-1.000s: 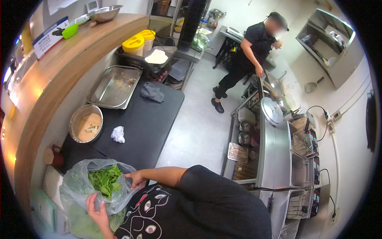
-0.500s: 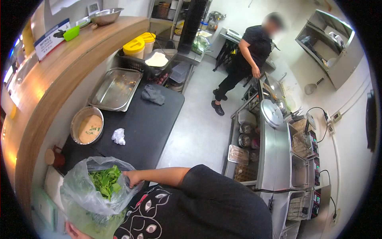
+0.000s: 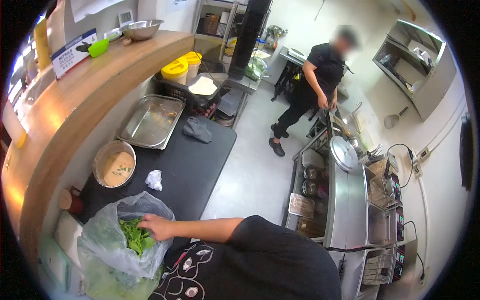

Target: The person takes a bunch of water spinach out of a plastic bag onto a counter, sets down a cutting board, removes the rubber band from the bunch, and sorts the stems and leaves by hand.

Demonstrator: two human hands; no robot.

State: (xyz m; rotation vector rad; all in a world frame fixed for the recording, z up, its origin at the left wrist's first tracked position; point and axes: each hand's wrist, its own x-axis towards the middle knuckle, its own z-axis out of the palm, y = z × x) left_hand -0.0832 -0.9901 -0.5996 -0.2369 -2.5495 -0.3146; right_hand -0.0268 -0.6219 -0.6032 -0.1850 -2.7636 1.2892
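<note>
A clear plastic bag (image 3: pixel 100 240) stands open at the near left corner of the dark table, with green leaves (image 3: pixel 135 237) inside. My right hand (image 3: pixel 156 226) reaches into its mouth, fingers bent down onto the leaves and closed on them. My left hand is not in view. Beyond the bag, a round metal pot (image 3: pixel 114 164) holds an orange-tan mixture with bits of green leaf on top. A crumpled white wad (image 3: pixel 154 180) lies to the right of the pot.
The dark table (image 3: pixel 200 167) also bears a metal tray (image 3: pixel 151 121) and a grey cloth (image 3: pixel 197 130). A wooden ledge (image 3: pixel 100 75) runs along the left. Another person (image 3: pixel 320 70) stands by the stove counter across the aisle. A reddish-brown mug (image 3: pixel 71 200) is beside the bag.
My right hand has moved from the bag's edge onto the leaves. My left hand has dropped out of view. The other person's hands have come together by the counter.
</note>
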